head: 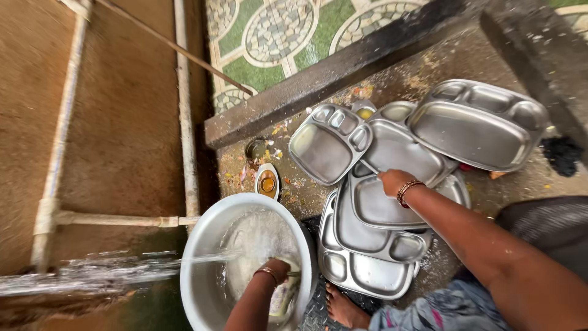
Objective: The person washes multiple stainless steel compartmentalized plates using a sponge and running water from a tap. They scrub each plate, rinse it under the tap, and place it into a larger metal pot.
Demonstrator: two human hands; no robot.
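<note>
Wet concrete floor [429, 67], food scraps scattered. I see my left hand [278, 270] plunged in the basin [208, 245], closed around a cloth [283, 297]; water stream [122, 270] enters from the left. My right hand [392, 182], arm extended, pinches a spoon [369, 165], long axis pointing up-left over the trays [367, 233]. Count: six trays overlapping, one basin, one small bowl [267, 181].

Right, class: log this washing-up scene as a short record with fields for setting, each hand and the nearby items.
setting: wet stone floor beside a wall with pipes
left hand: in the water of a large steel basin
right hand: on the stacked steel compartment trays
nearby: small bowl, water stream, bare foot
</note>
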